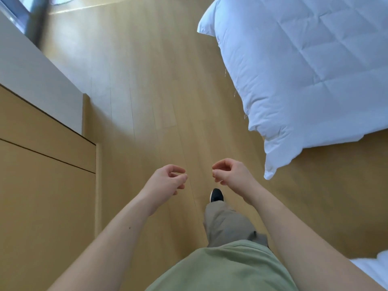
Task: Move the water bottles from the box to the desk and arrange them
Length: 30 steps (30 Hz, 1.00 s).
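Wood-faced cabinet [42, 175] with a white top fills the left edge. Beside it the left hand [168, 179] reaches forward over the wooden floor [147, 91], forearm bare, fingers loosely curled and holding nothing. Just apart from it, the right hand [228, 173] hangs at the same height, likewise loosely curled and empty. A black shoe [216, 195] shows below them. A white duvet [304, 80] lies at right. No bottles or box are in view.
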### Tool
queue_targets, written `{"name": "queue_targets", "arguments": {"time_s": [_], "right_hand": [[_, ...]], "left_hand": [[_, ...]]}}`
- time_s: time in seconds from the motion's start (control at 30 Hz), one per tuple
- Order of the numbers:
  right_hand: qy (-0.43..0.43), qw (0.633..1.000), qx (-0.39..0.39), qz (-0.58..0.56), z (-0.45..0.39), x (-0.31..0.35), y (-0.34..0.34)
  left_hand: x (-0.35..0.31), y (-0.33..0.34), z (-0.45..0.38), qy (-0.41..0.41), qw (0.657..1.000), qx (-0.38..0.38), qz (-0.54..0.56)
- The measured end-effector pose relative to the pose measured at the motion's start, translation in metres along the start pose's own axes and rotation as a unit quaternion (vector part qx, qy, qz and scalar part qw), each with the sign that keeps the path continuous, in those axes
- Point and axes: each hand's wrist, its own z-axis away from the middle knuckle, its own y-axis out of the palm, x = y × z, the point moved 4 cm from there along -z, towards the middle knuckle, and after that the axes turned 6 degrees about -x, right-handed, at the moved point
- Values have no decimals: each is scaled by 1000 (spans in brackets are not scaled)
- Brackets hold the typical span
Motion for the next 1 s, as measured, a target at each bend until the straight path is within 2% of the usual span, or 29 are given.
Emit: {"name": "queue_targets", "arguments": {"time_s": [0.3, 0.47, 0.73, 1.0], "right_hand": [[-1, 998, 47, 30, -141, 79, -37], [-20, 997, 65, 40, -205, 125, -37], [-18, 998, 37, 54, -321, 194, -33], [-4, 999, 7, 46, -436, 297, -9]], "left_hand": [[-101, -29, -117, -21, 999, -42, 11], [-137, -42, -170, -28, 999, -33, 12], [-201, -77, -295, -18, 999, -4, 30], [-276, -160, -422, 7, 1000, 4, 17]]}}
